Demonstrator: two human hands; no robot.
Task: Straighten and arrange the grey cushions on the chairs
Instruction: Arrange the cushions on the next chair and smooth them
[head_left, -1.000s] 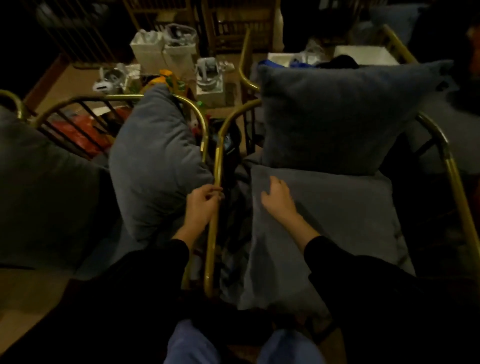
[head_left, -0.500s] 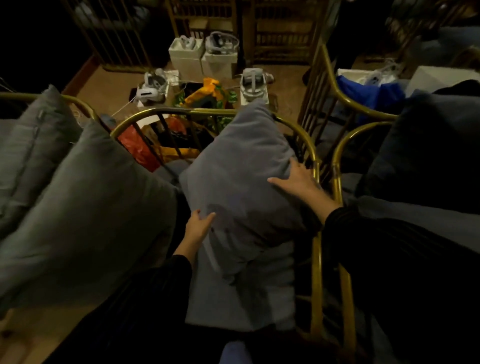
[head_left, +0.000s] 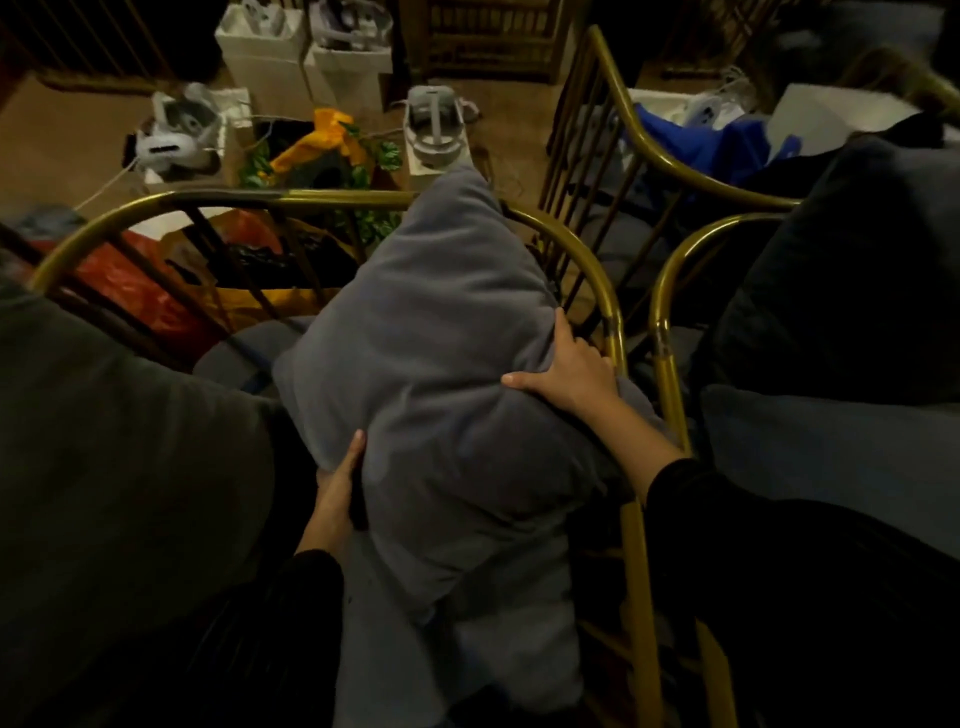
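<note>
A grey back cushion (head_left: 441, 374) stands tilted in the middle chair, its top corner leaning against the brass chair frame (head_left: 218, 200). My left hand (head_left: 337, 493) grips its lower left edge. My right hand (head_left: 569, 371) presses on its right edge beside the brass armrest. Under it lies a grey seat cushion (head_left: 498, 660). Another grey cushion (head_left: 119, 457) fills the chair on the left. On the right chair, a dark cushion (head_left: 852, 291) stands above a seat cushion (head_left: 831, 462).
Behind the chairs, the floor holds white boxes (head_left: 265, 52), headsets (head_left: 434, 124), a yellow and green bundle (head_left: 322, 150) and red and orange bags (head_left: 130, 280). A blue cloth (head_left: 696, 145) lies on a further brass chair at the back right.
My view has swung from the right chair to the middle chair and come closer. Both hands left the right seat cushion and armrest and took hold of the tilted middle cushion.
</note>
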